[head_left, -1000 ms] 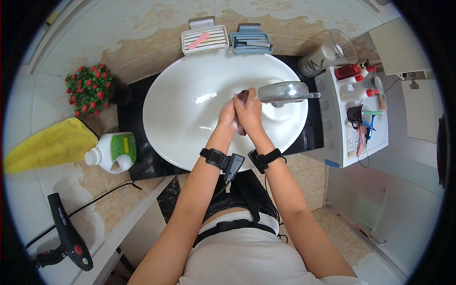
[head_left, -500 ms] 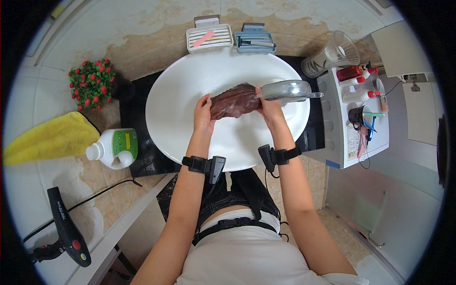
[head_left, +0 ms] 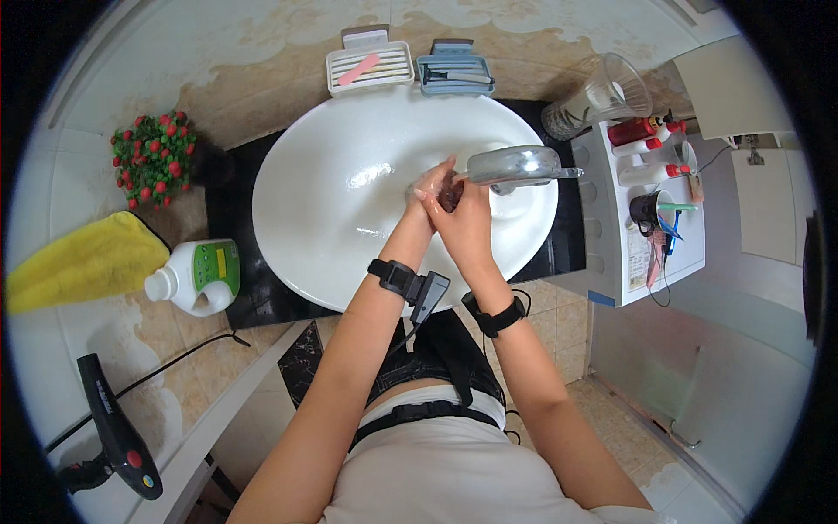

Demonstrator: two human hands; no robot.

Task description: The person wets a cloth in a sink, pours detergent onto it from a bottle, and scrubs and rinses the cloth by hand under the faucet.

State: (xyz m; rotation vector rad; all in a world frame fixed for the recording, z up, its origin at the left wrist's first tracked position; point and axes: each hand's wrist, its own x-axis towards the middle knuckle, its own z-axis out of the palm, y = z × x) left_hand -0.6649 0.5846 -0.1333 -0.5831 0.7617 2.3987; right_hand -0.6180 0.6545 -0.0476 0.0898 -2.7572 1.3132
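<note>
Over the white oval washbasin (head_left: pixel 314 210), my two hands press together just beside the chrome faucet (head_left: pixel 515 164). Between them is a wet, dark reddish-brown cloth (head_left: pixel 450 194), squeezed into a small bunch; only a bit of it shows. My left hand (head_left: pixel 426 190) curls around its left side, its skin wet. From the near right, my right hand (head_left: pixel 467 220) closes on the same cloth, its wrist turned inward. Most of the cloth is hidden by my palms and fingers. Each wrist wears a black strap with a small device.
White (head_left: pixel 370 66) and blue (head_left: pixel 456 73) soap racks hang behind the basin. To the left are a red-flowered plant (head_left: pixel 155 159), yellow cloth (head_left: pixel 83 260), white jug (head_left: pixel 194 276) and hair dryer (head_left: pixel 118 428). A glass vase (head_left: pixel 598 100) and a white cabinet (head_left: pixel 650 205) with bottles stand right.
The cloth was spread between my hands; now it is bunched up. My left hand has moved right to meet my right hand, which has turned inward. The view has shifted slightly.
</note>
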